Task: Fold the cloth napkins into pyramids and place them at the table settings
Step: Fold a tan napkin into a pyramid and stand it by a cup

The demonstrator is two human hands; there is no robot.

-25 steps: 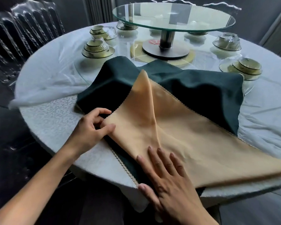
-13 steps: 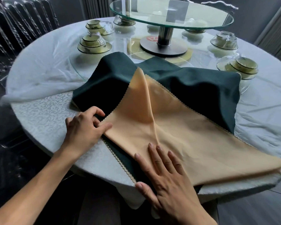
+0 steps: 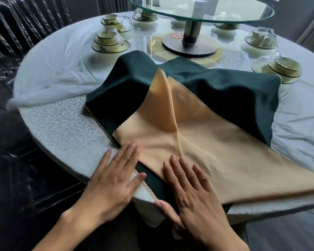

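A peach napkin (image 3: 216,147) with a scalloped edge lies on a dark green napkin (image 3: 225,91) at the near side of the round table (image 3: 62,124). A raised crease runs up the peach cloth to a peak toward the table's centre. My left hand (image 3: 114,176) lies flat with straight fingers at the peach napkin's near left edge, partly on the table. My right hand (image 3: 192,192) lies flat, fingers spread, pressing the peach cloth just right of the crease's foot, thumb over the green cloth at the table's rim.
A glass turntable (image 3: 203,9) on a metal post stands at the table's centre. Wrapped stacks of bowls and cups sit at the far left (image 3: 110,42) and at the right (image 3: 279,69). Clear chairs (image 3: 16,33) stand at the left. A white sheet covers the far tabletop.
My left hand let go of the peach napkin's left corner, moved toward me and now lies flat at the near edge. The corner lies flat. The right hand stays pressed down.
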